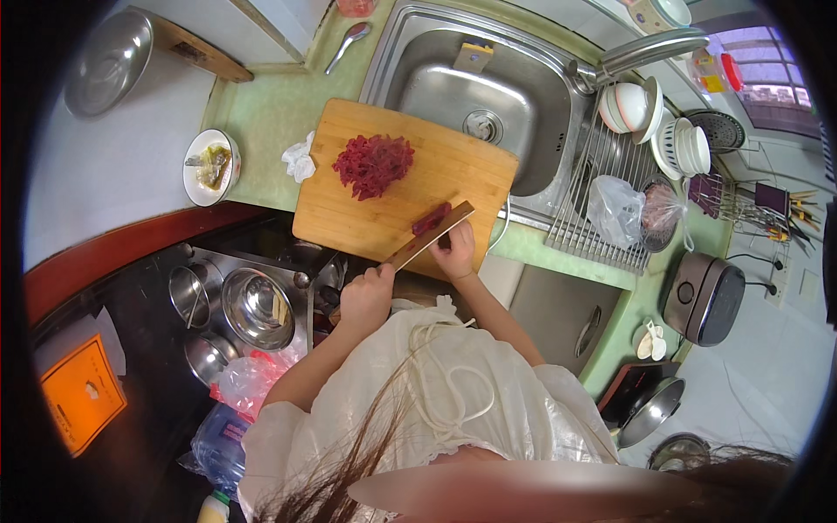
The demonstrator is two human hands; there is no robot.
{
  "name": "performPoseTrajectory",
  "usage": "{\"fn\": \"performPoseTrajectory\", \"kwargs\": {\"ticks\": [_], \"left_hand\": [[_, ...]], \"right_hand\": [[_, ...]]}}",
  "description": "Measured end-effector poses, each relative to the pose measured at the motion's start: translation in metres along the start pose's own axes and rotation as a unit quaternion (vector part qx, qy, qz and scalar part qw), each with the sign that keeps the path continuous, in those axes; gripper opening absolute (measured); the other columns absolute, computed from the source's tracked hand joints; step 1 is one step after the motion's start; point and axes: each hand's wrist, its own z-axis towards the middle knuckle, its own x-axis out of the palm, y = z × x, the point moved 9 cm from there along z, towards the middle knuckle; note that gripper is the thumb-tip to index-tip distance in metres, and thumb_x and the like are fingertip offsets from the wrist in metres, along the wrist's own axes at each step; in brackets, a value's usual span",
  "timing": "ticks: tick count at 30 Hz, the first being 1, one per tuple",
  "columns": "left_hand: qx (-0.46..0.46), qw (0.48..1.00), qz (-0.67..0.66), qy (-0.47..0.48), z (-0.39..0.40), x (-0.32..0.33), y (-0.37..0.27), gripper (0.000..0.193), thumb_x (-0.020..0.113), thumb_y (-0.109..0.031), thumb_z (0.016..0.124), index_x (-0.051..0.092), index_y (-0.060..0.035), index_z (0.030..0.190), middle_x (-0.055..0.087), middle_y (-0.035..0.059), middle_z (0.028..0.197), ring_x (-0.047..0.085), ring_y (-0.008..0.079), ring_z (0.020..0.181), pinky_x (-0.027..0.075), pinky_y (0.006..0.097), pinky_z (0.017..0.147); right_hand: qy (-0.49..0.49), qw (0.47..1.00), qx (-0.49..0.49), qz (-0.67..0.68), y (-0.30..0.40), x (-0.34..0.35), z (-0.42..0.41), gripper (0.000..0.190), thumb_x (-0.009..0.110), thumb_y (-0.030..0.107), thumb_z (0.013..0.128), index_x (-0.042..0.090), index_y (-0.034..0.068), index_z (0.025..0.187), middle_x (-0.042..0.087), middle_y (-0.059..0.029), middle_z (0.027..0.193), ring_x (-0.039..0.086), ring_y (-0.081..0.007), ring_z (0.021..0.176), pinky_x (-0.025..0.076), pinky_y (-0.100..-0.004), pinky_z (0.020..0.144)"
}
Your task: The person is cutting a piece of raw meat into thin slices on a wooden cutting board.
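My left hand is closed around the handle of a broad kitchen knife, whose blade slants up and right over a wooden cutting board. My right hand is at the near side of the blade, close to its far end; its fingertips are partly hidden and its grip is unclear. Against the blade's far side lies a dark red food piece, perhaps raw meat. A heap of dark red shreds sits on the upper left of the board. The board overlaps the sink edge.
A steel sink lies beyond the board; a rack with bagged food and bowls stands right. Crumpled tissue touches the board's left side; a food bowl is farther left. Steel bowls stand lower left, a rice cooker at right.
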Motion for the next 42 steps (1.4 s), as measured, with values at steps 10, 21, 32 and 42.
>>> {"fn": "performPoseTrajectory", "kwargs": {"ticks": [10, 21, 32, 42], "left_hand": [[0.031, 0.998, 0.042, -0.025, 0.023, 0.002, -0.021, 0.01, 0.054, -0.011, 0.078, 0.049, -0.0071, 0.086, 0.056, 0.0077, 0.064, 0.062, 0.0211, 0.052, 0.049, 0.0312, 0.042], [-0.005, 0.999, 0.029, 0.013, -0.009, 0.001, 0.006, 0.008, 0.053, -0.011, 0.08, 0.051, -0.0061, 0.086, 0.056, 0.0085, 0.063, 0.062, 0.0216, 0.052, 0.049, 0.0324, 0.042], [0.006, 0.998, 0.034, 0.044, 0.032, 0.007, -0.011, 0.011, 0.053, -0.011, 0.08, 0.048, -0.0076, 0.089, 0.059, 0.011, 0.066, 0.064, 0.0241, 0.057, 0.051, 0.0348, 0.046], [-0.006, 0.997, 0.067, 0.032, -0.004, 0.012, 0.013, 0.009, 0.053, -0.013, 0.081, 0.051, -0.0059, 0.087, 0.058, 0.0078, 0.063, 0.063, 0.0208, 0.051, 0.049, 0.0313, 0.04]], "right_hand": [[-0.003, 1.0, 0.023, 0.008, -0.001, 0.0, -0.003, 0.03, 0.067, 0.003, 0.062, 0.058, -0.002, 0.09, 0.058, -0.0178, 0.092, 0.057, -0.0369, 0.091, 0.048, -0.0419, 0.078], [-0.024, 0.999, -0.017, -0.013, 0.011, -0.001, 0.004, 0.029, 0.066, 0.001, 0.061, 0.058, -0.002, 0.089, 0.059, -0.0167, 0.091, 0.058, -0.036, 0.088, 0.049, -0.0413, 0.078], [-0.028, 1.0, 0.004, -0.011, 0.006, 0.004, 0.003, 0.028, 0.066, 0.001, 0.061, 0.057, -0.001, 0.088, 0.058, -0.0171, 0.093, 0.057, -0.0356, 0.09, 0.049, -0.0411, 0.076], [-0.019, 1.0, 0.001, -0.014, 0.01, 0.004, 0.004, 0.026, 0.066, 0.0, 0.061, 0.058, -0.001, 0.085, 0.056, -0.0125, 0.081, 0.057, -0.0309, 0.077, 0.049, -0.0379, 0.067]]}}
